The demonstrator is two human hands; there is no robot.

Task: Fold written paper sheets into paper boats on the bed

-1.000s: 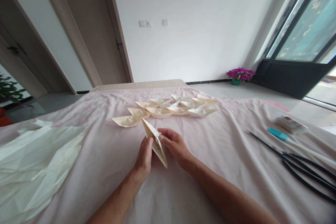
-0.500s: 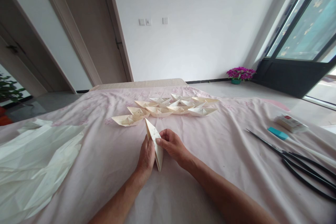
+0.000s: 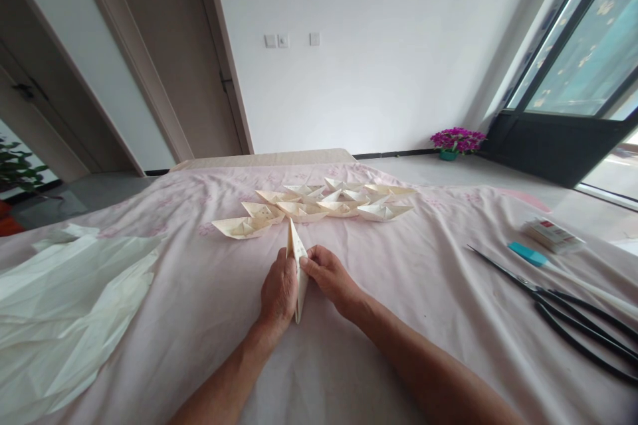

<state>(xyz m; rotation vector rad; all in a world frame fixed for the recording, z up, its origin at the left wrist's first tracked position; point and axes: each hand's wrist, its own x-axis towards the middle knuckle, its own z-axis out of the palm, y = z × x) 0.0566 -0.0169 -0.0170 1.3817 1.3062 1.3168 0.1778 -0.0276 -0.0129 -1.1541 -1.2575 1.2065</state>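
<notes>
A cream paper boat (image 3: 300,285) with a speckled pattern is held on end between my two hands, its pointed tip aimed away from me. My left hand (image 3: 279,285) is closed against its left side, some fingers hidden behind the paper. On the other side, my right hand (image 3: 329,277) pinches it, thumb on the outer face and fingers curled. Just beyond the tip, several folded paper boats (image 3: 302,211) stand grouped on the pink cloth (image 3: 224,292).
Black-handled scissors (image 3: 535,289) lie at the right, beside a blue-ended tool (image 3: 527,254) and a small white-and-red pack (image 3: 554,236). Crumpled translucent sheeting (image 3: 74,305) covers the left side. A potted purple-flowered plant (image 3: 457,141) stands on the floor beyond.
The held boat has turned more upright and edge-on, its tip swinging slightly to the right. Both hands keep hold of it; the grouped boats have not moved.
</notes>
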